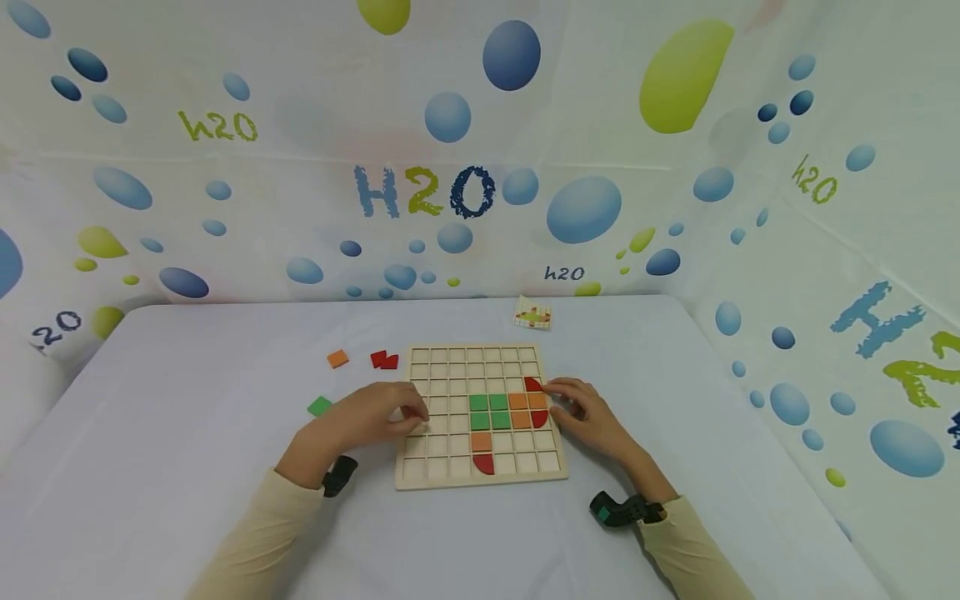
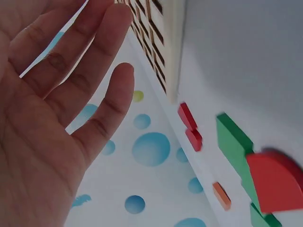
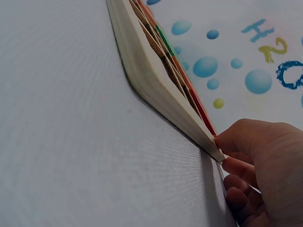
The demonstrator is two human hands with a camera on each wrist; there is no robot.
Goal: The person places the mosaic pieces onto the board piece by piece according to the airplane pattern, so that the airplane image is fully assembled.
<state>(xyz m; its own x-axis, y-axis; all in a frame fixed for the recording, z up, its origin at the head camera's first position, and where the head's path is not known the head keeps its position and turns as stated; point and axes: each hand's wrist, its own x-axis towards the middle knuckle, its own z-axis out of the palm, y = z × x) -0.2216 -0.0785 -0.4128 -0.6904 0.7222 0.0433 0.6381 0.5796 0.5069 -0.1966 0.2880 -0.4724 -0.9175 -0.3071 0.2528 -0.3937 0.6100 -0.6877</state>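
A wooden grid board (image 1: pixel 438 462) lies on the table. Set in its cells are green squares (image 1: pixel 488 412), orange squares (image 1: pixel 528 410) and red quarter-circle pieces (image 1: pixel 483 463). My left hand (image 1: pixel 378 414) reaches over the board's left edge, thumb and forefinger tips close together; no piece shows between them. In the left wrist view its other fingers (image 2: pixel 102 56) extend loosely. At the board's right edge rests my right hand (image 1: pixel 596 421), its thumb and forefinger touching the side near the orange and red pieces. The right wrist view shows fingertips (image 3: pixel 222 142) against the rim.
Left of the board lie two red pieces (image 1: pixel 385 360), an orange square (image 1: pixel 338 358) and a green piece (image 1: pixel 320 407). The left wrist view also shows a red quarter-circle (image 2: pixel 277 182) against green. A pattern card (image 1: pixel 532 314) lies behind the board. Printed cloth hangs behind.
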